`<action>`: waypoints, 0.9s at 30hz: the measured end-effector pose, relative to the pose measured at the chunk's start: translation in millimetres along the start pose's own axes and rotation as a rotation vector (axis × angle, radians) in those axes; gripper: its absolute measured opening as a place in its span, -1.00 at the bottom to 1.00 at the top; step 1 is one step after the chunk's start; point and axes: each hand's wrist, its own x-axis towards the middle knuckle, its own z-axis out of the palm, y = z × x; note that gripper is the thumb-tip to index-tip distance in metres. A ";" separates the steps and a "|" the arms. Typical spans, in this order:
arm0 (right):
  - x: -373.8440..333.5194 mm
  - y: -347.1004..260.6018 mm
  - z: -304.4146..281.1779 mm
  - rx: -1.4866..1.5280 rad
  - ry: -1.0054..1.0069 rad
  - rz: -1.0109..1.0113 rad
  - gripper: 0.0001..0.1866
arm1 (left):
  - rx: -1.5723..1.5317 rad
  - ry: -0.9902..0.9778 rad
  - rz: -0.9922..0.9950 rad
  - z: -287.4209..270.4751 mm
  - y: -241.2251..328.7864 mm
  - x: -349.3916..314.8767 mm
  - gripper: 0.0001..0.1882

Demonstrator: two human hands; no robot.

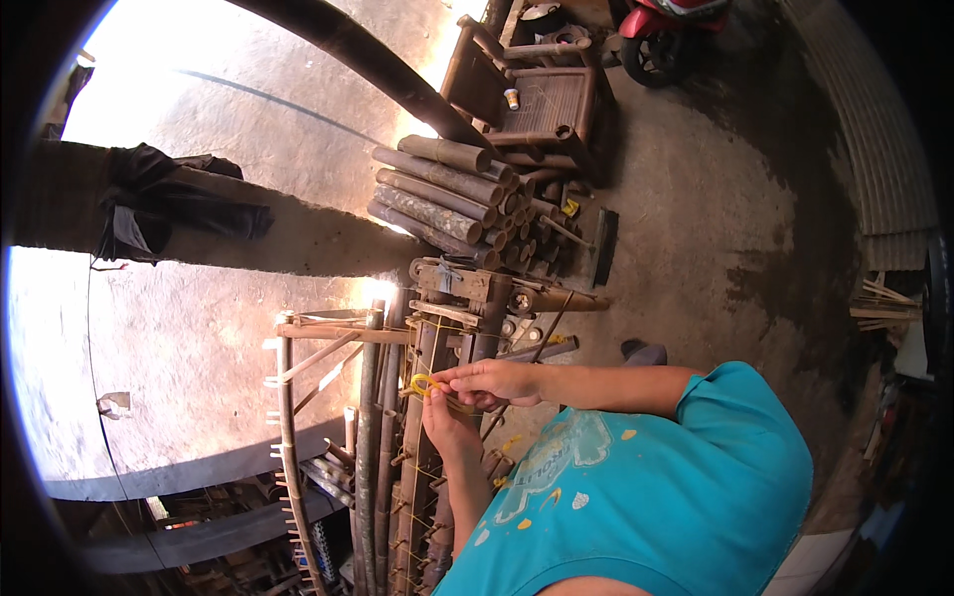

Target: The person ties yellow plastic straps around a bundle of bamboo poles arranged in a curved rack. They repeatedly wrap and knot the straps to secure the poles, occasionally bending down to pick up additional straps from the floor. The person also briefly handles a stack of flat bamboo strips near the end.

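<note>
My left hand [449,425] is closed with thumb and fingers pinching a looped yellow cord [422,382]. From the right comes my right hand [489,382], its fingers also pinched together at the same cord; the exact grip of its fingertips is partly hidden. Both hands are close together, just over a bamboo frame [421,427] with small pegs and thin yellow strands along its length. At the frame's top end sits a wooden block [452,278] with a grey tie around it.
A stack of cut bamboo tubes [442,189] lies beyond the frame, beside a bamboo chair [542,99] with a small cup [512,98] on it. A pegged bamboo rack [288,437] stands to the left. A concrete post [318,233] and a red motorbike [661,40] are farther off.
</note>
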 end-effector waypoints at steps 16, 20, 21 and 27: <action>22.2 -22.9 19.4 0.260 0.111 -0.066 -0.81 | 0.186 -0.264 0.001 -39.6 22.3 -12.0 -0.81; 27.1 -34.7 32.5 -0.190 0.076 -0.193 -0.78 | 0.817 -0.297 0.190 -37.4 40.6 -3.7 -0.85; 31.4 -29.5 37.8 -0.470 0.045 -0.289 -0.77 | 1.036 -0.294 0.313 -37.4 41.4 -0.4 -0.86; 16.9 -11.4 73.9 -1.709 0.118 -0.720 -0.72 | 0.912 -0.158 0.412 -61.2 18.3 18.8 -0.82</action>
